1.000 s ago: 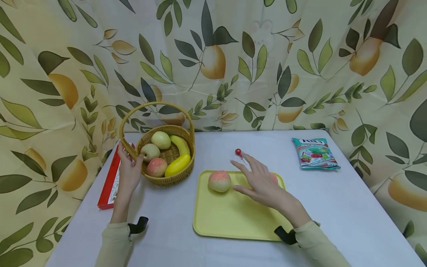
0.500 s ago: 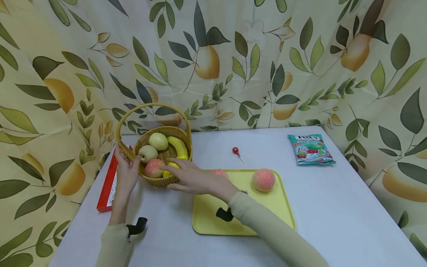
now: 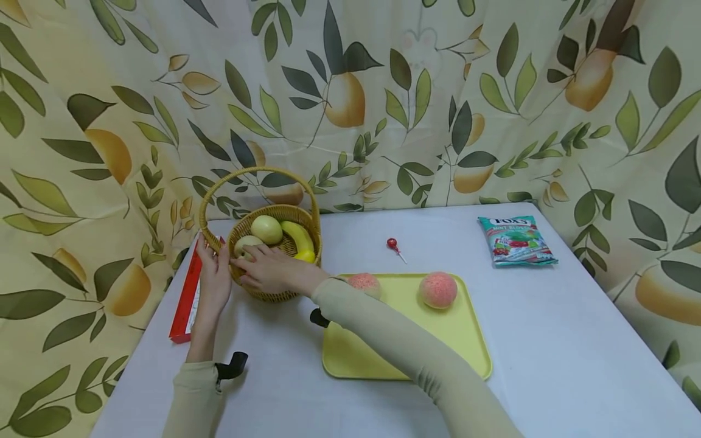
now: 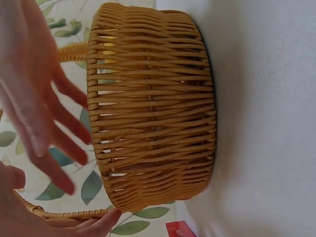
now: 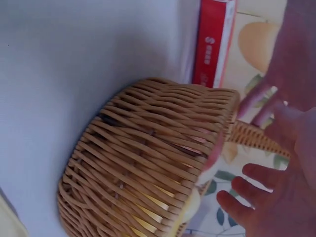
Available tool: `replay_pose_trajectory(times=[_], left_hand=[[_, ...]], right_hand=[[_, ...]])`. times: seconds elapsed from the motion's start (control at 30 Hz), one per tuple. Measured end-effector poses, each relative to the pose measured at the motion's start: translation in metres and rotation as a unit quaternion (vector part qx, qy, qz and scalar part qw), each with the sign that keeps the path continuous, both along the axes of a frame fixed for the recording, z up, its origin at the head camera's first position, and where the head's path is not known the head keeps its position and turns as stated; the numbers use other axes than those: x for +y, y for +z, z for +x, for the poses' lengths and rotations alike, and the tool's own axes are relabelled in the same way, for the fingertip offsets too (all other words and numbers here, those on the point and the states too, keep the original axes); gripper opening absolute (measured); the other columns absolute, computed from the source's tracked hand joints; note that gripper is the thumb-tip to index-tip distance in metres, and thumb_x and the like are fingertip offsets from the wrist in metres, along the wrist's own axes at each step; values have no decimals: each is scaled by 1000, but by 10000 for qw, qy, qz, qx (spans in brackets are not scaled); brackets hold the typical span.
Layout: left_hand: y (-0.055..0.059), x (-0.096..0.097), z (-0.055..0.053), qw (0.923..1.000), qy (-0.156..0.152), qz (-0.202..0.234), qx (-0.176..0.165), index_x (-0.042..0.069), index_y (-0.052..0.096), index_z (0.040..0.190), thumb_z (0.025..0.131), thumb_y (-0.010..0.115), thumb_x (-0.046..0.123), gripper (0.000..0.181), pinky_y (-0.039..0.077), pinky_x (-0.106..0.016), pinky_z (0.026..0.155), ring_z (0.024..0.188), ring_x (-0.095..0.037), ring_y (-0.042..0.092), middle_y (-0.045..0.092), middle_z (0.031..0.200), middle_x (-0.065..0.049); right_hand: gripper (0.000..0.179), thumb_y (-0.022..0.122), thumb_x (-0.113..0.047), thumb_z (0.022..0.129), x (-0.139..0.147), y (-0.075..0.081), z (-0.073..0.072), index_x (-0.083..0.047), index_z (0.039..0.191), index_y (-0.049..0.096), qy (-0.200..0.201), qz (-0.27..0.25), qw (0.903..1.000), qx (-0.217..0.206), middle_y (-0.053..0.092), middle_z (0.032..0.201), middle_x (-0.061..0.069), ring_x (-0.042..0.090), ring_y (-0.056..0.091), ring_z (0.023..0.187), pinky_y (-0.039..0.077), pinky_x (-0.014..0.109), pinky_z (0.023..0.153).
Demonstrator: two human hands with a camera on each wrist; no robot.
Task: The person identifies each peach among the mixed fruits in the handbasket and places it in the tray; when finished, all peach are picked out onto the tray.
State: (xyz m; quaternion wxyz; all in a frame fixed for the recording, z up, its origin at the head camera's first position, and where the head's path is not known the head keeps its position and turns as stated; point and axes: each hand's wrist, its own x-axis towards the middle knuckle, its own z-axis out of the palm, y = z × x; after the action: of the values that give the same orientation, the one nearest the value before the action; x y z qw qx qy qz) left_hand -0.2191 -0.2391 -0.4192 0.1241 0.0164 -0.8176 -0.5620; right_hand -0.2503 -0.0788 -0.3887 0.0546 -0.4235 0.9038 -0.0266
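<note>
A wicker basket (image 3: 276, 297) with a tall handle (image 3: 263, 170) stands at the table's left back. Inside it are a banana (image 3: 297, 236), another yellow fruit (image 3: 305, 256) and two pale green fruits, one round (image 3: 266, 229) and one partly covered (image 3: 246, 244). My left hand (image 3: 215, 277) grips the basket's left side where the handle meets the rim. Over the front of the opening reaches my right hand (image 3: 274, 271), hiding the basket's peach in the head view. Its fingers (image 5: 247, 190) look extended and spread above the rim in the right wrist view.
A yellow tray (image 3: 383, 365) bears two peaches, one on the right (image 3: 438, 290) and one (image 3: 366, 283) partly behind my right sleeve. Behind it lies a red lollipop (image 3: 392, 244). A candy bag (image 3: 517, 242) is at back right, a red box (image 3: 186, 304) left of the basket.
My right hand has swept left from above the tray to over the basket, uncovering the right peach on the tray. My left hand has stayed at the basket's side.
</note>
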Motion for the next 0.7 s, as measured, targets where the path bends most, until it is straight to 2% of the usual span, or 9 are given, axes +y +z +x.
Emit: replay_pose_trajectory(times=[0.2, 0.27, 0.4, 0.53, 0.7], left_hand=[[-2, -1, -1, 9998, -143, 85, 72, 25, -15, 164, 111, 36, 36, 74, 29, -56, 126, 157, -34, 26, 14, 173, -12], [-3, -2, -1, 9998, -180, 93, 65, 26, -15, 164, 111, 36, 34, 74, 29, -56, 125, 157, -33, 25, 13, 173, -12], [-5, -2, -1, 9998, -162, 119, 58, 27, -15, 163, 111, 38, 35, 76, 28, -54, 126, 158, -31, 25, 13, 173, -11], [-6, -2, 0, 9996, -179, 197, -22, 27, -15, 163, 110, 40, 32, 77, 27, -53, 127, 158, -31, 23, 11, 174, -10], [-4, -2, -1, 9999, -123, 85, -16, 29, -13, 163, 110, 41, 33, 76, 28, -53, 127, 158, -30, 24, 13, 174, -8]], right_hand=[[43, 36, -36, 112, -1, -9, -4, -27, 152, 47, 16, 367, 9987, -343, 33, 165, 4, 24, 30, 154, 38, 45, 124], [38, 41, -32, 111, -1, -10, -5, -28, 147, 53, 63, 428, 9986, -311, 37, 162, 4, 23, 34, 150, 41, 42, 122], [40, 51, -28, 108, 0, -13, -8, -31, 148, 52, 51, 592, 9982, 27, 41, 151, 4, 21, 44, 133, 48, 33, 108], [39, 49, -32, 108, 0, -16, -10, -31, 147, 50, -11, 772, 9965, 316, 42, 138, 4, 17, 46, 115, 51, 26, 91], [34, 45, -34, 110, -3, -15, -13, -30, 144, 47, -91, 660, 9969, 419, 52, 136, 5, 20, 51, 118, 53, 30, 94]])
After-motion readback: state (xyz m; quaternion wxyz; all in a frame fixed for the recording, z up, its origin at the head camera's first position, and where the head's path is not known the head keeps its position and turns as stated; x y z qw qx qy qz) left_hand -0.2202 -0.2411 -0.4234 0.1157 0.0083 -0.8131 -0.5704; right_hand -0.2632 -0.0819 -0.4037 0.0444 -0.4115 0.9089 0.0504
